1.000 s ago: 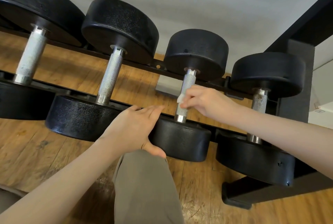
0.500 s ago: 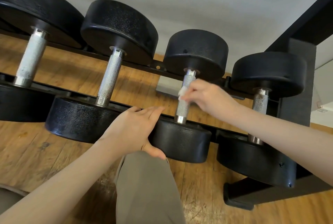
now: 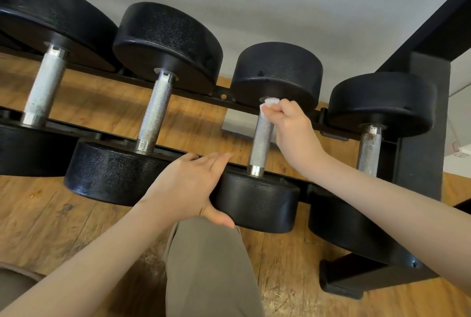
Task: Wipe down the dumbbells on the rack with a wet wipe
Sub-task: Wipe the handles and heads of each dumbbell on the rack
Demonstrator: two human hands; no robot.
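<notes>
Gym, dumbbells on rack, wood floor

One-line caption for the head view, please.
Right hand rubs wet wipe at top of third dumbbell's handle; left hand steadies its near head.

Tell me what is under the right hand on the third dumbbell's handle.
The right hand pinches a white wet wipe against the top of the third dumbbell's handle. Most of the wipe and the handle's top end are covered.
</notes>
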